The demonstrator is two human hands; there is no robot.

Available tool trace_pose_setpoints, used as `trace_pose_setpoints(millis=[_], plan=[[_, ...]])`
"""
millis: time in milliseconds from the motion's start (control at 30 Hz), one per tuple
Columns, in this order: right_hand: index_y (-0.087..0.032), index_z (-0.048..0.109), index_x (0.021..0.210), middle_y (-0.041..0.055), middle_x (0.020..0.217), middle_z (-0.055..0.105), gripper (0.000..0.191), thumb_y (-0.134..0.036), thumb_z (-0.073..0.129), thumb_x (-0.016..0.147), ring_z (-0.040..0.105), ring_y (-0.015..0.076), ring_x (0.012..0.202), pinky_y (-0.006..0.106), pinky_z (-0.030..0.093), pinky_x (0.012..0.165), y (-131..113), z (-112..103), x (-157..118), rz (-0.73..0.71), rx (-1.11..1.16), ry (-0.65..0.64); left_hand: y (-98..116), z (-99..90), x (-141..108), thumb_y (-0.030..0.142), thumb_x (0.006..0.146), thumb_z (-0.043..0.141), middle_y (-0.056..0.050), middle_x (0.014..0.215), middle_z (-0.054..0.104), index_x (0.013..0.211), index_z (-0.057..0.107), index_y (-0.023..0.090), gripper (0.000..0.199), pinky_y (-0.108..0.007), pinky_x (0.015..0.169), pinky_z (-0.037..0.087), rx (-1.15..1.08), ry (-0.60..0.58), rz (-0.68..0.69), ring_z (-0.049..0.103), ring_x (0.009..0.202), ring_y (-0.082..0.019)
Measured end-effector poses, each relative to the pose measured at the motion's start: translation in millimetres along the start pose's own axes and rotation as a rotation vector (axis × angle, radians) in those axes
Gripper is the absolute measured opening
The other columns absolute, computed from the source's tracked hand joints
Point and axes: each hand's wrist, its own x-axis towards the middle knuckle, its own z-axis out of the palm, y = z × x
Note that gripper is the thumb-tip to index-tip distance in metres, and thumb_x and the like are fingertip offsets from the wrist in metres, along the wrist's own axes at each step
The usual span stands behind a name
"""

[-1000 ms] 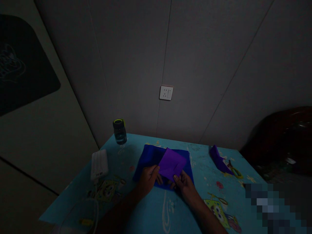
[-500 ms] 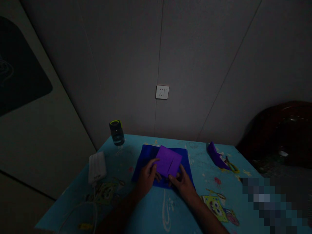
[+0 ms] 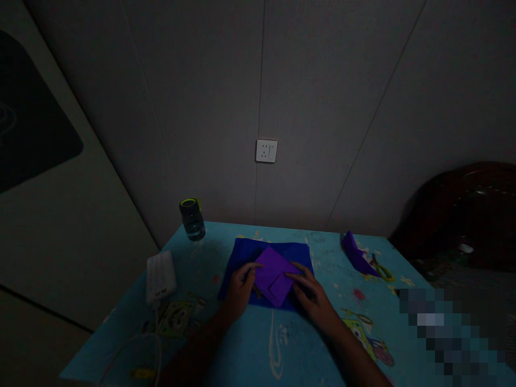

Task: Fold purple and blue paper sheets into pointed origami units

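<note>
A folded sheet of purple paper (image 3: 271,271) is held between both hands, turned so one corner points toward me. It shows a raised flap on its right side. My left hand (image 3: 241,287) pinches its left edge, index finger on top and thumb near it. My right hand (image 3: 312,293) has its fingers resting over the right corner and flap, with the thumb partly hidden below. Beneath the paper lies a stack of dark blue paper (image 3: 245,250) on the table.
The table wears a light blue patterned cover (image 3: 250,355). A water bottle (image 3: 192,219) stands at the back left. Nearer is a white power bank (image 3: 160,277) with a cable. At the right lie a purple folded paper boat (image 3: 355,255) and yellow-green scissors (image 3: 385,273).
The purple paper has turned and tipped lower, with a corner now facing me. My right hand has shifted from its lower edge to the right corner, fingers over the flap.
</note>
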Motion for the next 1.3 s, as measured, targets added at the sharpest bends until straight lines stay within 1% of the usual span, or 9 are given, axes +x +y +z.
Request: trace_pose_setpoints(millis=[233,367,467,633,767,833,1000,1200,1300], plan=[[-0.028,0.075,0.102,0.0100,0.128,0.056,0.024,-0.042,0.060,0.089,0.052,0.0276,0.122,0.043,0.040,0.103,3.5,-1.4,2.3,0.045,0.050,0.078,5.1,-0.5,-5.9,0.045,0.089,0.051,0.002,0.057,0.060,0.103,0.067,0.014,0.038,-0.023,0.047,0.046,0.063,-0.093,0.026,0.060,0.048,-0.014],[-0.024,0.075,0.083,0.0096,0.116,0.062,0.023,-0.044,0.064,0.085,0.056,0.0272,0.112,0.040,0.043,0.096,4.7,-1.8,5.0,0.096,0.107,0.207,9.2,1.0,-10.1,0.037,0.086,0.058,-0.009,0.100,0.069,0.108,0.069,0.017,0.032,-0.029,0.077,0.053,0.173,-0.199,0.196,0.067,0.089,-0.021],[-0.022,0.073,0.073,0.0092,0.107,0.064,0.026,-0.045,0.067,0.083,0.059,0.0266,0.104,0.038,0.044,0.091,4.9,-1.4,6.6,0.119,0.131,0.267,4.5,2.8,-8.7,0.032,0.085,0.061,-0.010,0.105,0.069,0.104,0.073,0.018,0.027,-0.032,0.089,0.050,0.246,-0.181,0.228,0.064,0.101,-0.023],[-0.020,0.069,0.083,0.0045,0.083,0.065,0.027,-0.045,0.074,0.075,0.060,0.0215,0.080,0.033,0.047,0.075,3.4,2.0,9.2,0.241,0.250,0.323,-4.5,4.2,-6.3,0.036,0.088,0.057,-0.008,0.095,0.073,0.093,0.075,0.018,0.026,-0.031,0.085,0.052,0.274,-0.129,0.193,0.067,0.092,-0.022],[-0.022,0.059,0.096,-0.0038,0.069,0.055,0.042,-0.043,0.081,0.067,0.051,0.0136,0.060,0.026,0.042,0.057,0.9,5.8,10.8,0.304,0.465,0.385,0.3,4.9,-9.0,0.036,0.090,0.055,-0.009,0.114,0.071,0.122,0.064,0.020,0.037,-0.032,0.088,0.052,0.137,-0.170,0.117,0.066,0.103,-0.023],[-0.022,0.057,0.095,-0.0049,0.068,0.053,0.043,-0.044,0.082,0.067,0.049,0.0122,0.057,0.024,0.039,0.053,-0.1,6.8,10.8,0.295,0.502,0.377,3.4,5.0,-9.6,0.035,0.091,0.054,-0.009,0.118,0.070,0.127,0.060,0.021,0.039,-0.032,0.089,0.052,0.118,-0.173,0.097,0.065,0.106,-0.023],[-0.019,0.065,0.082,0.0011,0.068,0.060,0.033,-0.050,0.073,0.075,0.053,0.0164,0.062,0.027,0.042,0.055,-3.0,7.6,8.0,0.274,0.300,0.285,3.4,2.8,-4.2,0.033,0.088,0.052,-0.007,0.099,0.074,0.098,0.074,0.019,0.027,-0.032,0.086,0.050,0.206,-0.109,0.114,0.066,0.094,-0.023],[-0.022,0.069,0.108,0.0056,0.096,0.071,0.037,-0.048,0.066,0.083,0.062,0.0228,0.084,0.032,0.048,0.072,-10.3,6.3,3.4,0.251,0.174,0.114,-0.1,-2.0,1.4,0.035,0.086,0.053,-0.005,0.092,0.074,0.093,0.074,0.019,0.028,-0.032,0.083,0.049,0.222,0.002,0.090,0.066,0.090,-0.024],[-0.023,0.068,0.113,0.0028,0.087,0.068,0.036,-0.045,0.065,0.084,0.059,0.0193,0.074,0.030,0.046,0.067,-9.9,5.1,1.0,0.218,0.115,0.086,-0.3,-3.6,0.9,0.034,0.086,0.051,-0.005,0.088,0.073,0.089,0.074,0.019,0.027,-0.032,0.083,0.049,0.247,0.002,0.118,0.065,0.088,-0.023]])
